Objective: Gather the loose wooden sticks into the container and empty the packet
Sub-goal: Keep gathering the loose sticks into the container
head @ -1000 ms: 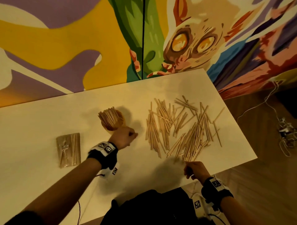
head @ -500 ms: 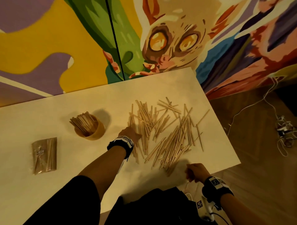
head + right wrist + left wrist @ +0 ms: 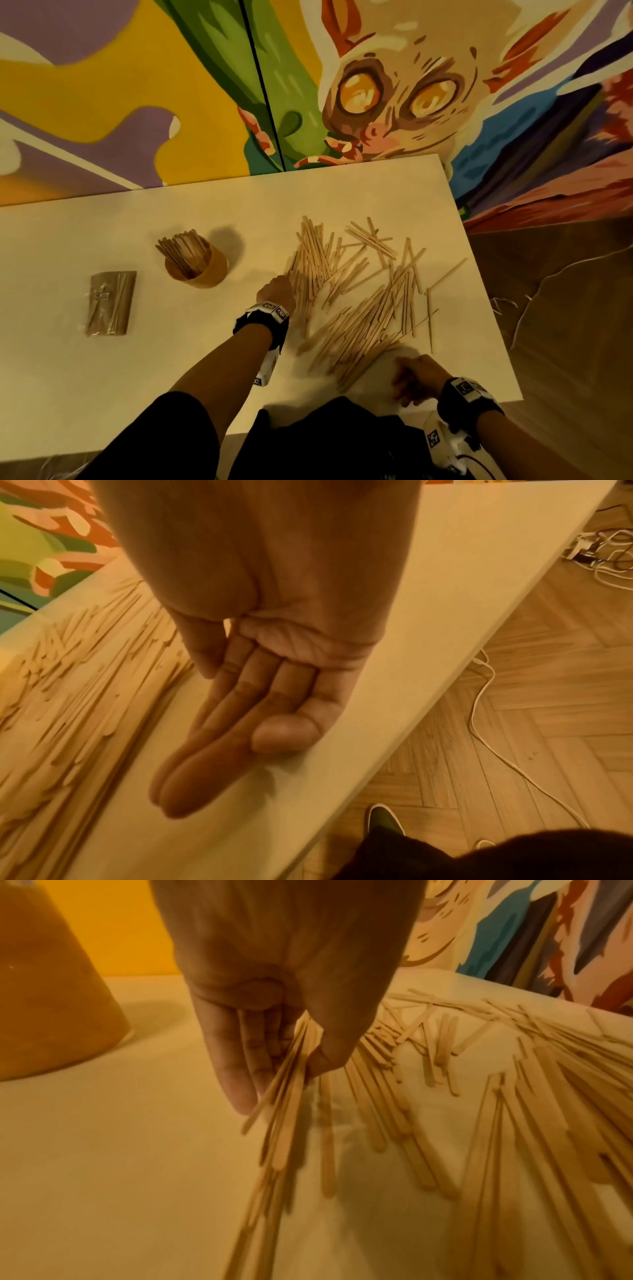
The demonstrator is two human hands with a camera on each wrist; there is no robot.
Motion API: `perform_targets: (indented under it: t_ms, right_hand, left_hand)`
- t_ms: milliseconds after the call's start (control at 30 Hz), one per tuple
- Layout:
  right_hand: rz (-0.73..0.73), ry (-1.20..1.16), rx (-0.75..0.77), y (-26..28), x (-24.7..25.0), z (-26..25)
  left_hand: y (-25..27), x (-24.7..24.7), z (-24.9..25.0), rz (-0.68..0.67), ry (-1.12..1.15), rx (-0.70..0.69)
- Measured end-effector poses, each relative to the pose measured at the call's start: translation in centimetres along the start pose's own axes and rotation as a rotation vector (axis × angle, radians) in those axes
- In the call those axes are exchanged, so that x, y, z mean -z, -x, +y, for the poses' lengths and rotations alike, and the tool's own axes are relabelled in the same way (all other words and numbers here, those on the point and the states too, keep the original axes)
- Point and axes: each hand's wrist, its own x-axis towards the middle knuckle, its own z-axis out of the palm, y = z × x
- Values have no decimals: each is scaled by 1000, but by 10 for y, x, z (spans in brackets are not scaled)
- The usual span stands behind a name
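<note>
Sticks (image 3: 287,1096) sit pinched between the left hand's (image 3: 274,988) thumb and fingers; the right hand (image 3: 260,669), fingers straight together, holds nothing, beside the pile (image 3: 359,308).

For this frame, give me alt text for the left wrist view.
The left hand pinches a small bundle of wooden sticks above a pale table. More loose sticks fan out to its right; an amber container stands at left.

Warm, dim yellow light fills the room. The container (image 3: 200,263) throws a soft shadow to the right on the table (image 3: 102,394). Both wrist views smear with motion blur (the sticks (image 3: 68,696) worst), edges bowed by wide lenses.
</note>
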Motion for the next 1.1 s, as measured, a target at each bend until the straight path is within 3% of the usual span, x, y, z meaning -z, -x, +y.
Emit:
perform_targets:
  t_ms: [233, 400, 533, 667, 833, 1100]
  right_hand:
    - [-95, 42, 22, -3, 14, -7]
    - [-47, 61, 230, 16, 31, -18]
    - [-22, 34, 368, 40, 39, -38]
    - [20, -6, 549, 66, 35, -64]
    - [89, -141, 684, 77, 15, -99]
    - [-112, -20, 618, 80, -33, -102]
  left_hand:
    - [19, -7, -2, -4, 16, -5]
    - [28, -11, -28, 80, 147, 26]
    - [46, -12, -46, 127, 330, -67]
    - [83, 0, -39, -111, 673, -105]
    - [125, 0, -8, -366, 737, -335]
    - [147, -5, 17, -486, 773, -340]
